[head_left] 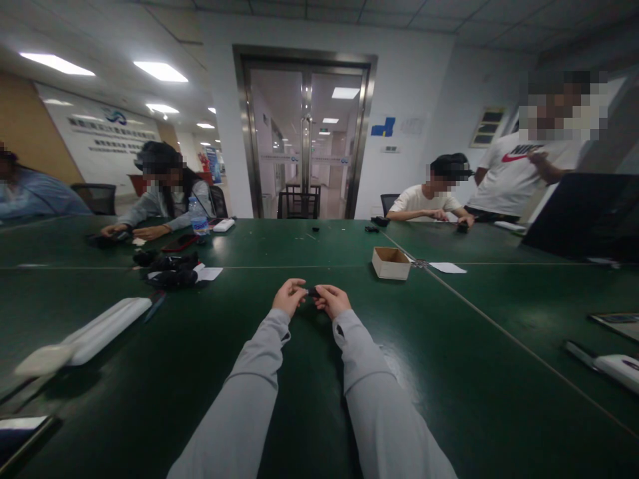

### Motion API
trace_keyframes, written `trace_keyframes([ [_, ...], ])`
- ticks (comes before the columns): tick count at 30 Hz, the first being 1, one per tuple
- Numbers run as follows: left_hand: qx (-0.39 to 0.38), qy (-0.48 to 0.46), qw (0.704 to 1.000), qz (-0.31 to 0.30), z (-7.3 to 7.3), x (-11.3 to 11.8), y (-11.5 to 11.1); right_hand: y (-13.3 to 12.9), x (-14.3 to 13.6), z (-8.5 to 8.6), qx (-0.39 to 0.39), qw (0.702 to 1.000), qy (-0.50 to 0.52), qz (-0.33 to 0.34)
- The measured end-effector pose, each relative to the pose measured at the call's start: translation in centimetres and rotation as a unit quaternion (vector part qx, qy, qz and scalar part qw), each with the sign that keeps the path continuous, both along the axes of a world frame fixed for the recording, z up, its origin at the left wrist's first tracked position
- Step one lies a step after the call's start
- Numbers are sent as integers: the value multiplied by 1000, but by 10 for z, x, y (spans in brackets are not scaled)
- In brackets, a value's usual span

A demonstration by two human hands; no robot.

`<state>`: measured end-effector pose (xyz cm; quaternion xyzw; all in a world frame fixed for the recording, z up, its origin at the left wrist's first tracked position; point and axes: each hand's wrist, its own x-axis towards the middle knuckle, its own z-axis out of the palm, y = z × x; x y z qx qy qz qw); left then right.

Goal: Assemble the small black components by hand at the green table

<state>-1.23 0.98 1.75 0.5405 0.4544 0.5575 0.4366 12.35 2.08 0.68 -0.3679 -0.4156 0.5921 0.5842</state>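
Over the green table in front of me, a small black object sits between my two hands. Its exact kind is too small and blurred to tell. My right hand pinches it between thumb and fingers from the right. At its left end, my left hand has thumb and forefinger drawn together, with the fingertips touching that end. Both hands partly cover the object. Long light grey sleeves cover both my arms.
An open cardboard box stands ahead to the right, near white paper. Black gear and a long white case lie left. Beyond are a water bottle, a dark monitor and several people around the green table.
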Motion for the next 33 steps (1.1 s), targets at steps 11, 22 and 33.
trace_keyframes([
  [11,6,43,999,-14,-1,0,1,-2,0,2,1,1000,-11,19],
  [22,1,47,999,-27,-1,0,1,-2,0,2,5,1000,-2,21],
  [33,15,57,998,-23,-3,1,2,-1,0,2,5,1000,-1,15],
])
